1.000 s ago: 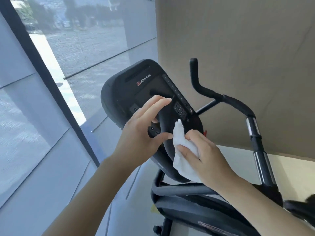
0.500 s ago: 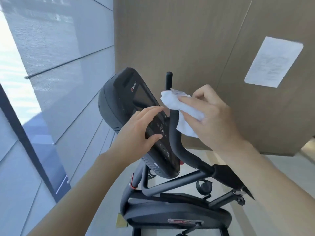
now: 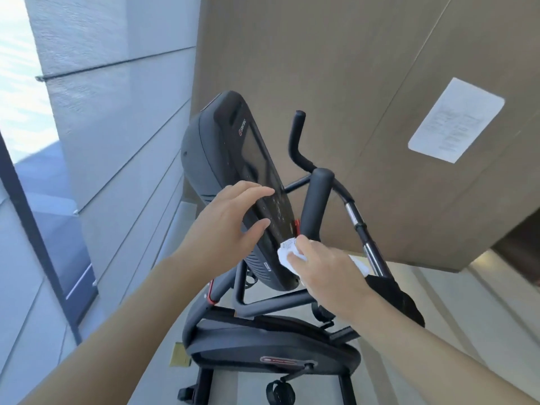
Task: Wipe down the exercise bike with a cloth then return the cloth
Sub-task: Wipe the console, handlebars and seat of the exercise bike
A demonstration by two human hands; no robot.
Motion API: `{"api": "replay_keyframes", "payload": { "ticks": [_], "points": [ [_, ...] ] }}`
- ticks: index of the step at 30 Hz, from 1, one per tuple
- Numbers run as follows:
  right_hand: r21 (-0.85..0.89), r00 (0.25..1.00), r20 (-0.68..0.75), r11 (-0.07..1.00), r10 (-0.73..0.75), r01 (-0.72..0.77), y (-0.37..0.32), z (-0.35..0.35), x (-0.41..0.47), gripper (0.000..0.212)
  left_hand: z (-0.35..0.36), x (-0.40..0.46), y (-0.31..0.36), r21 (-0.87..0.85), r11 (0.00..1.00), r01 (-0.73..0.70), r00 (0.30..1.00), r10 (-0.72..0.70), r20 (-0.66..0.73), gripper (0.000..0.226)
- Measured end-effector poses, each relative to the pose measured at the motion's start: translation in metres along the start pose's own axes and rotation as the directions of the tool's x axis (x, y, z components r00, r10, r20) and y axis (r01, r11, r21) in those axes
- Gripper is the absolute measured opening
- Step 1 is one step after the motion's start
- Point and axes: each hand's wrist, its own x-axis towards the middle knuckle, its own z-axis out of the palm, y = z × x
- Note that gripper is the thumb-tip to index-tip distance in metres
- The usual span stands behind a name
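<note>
Step in hand: wiping the bike's console. The left hand rests spread against the console edge, steadying it. The right hand pinches the cloth against the console's lower right edge, beside the near handlebar. Next, judged: wipe that handlebar.

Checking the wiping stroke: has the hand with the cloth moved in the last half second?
Yes. The right hand with the cloth has come down the near handlebar, from near its top to its base beside the console's lower edge.
</note>
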Motion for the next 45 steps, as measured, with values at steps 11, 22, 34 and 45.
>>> {"api": "replay_keyframes", "payload": {
  "ticks": [11,22,34,45],
  "points": [
    [0.449,0.836,-0.453,0.889,0.309,-0.085,0.051,-0.003,0.020,0.047,0.014,0.032,0.045,0.140,0.980,-0.144,0.990,0.144,0.009,0.050],
    [0.530,0.970,-0.205,0.848,0.129,-0.001,0.051,0.037,-0.055,0.042,0.041,0.061,0.056,0.291,0.922,-0.256,0.964,0.221,0.149,0.066],
    [0.875,0.728,-0.139,0.428,0.671,-0.227,0.027,0.027,-0.012,0.015,0.061,0.061,0.052,0.201,0.958,-0.203,0.979,0.205,0.011,0.056],
    [0.611,0.844,0.028,0.658,0.536,-0.439,0.045,0.049,-0.080,0.024,0.075,0.057,0.058,0.147,0.977,-0.158,0.984,0.168,-0.057,0.050]
  ]
}}
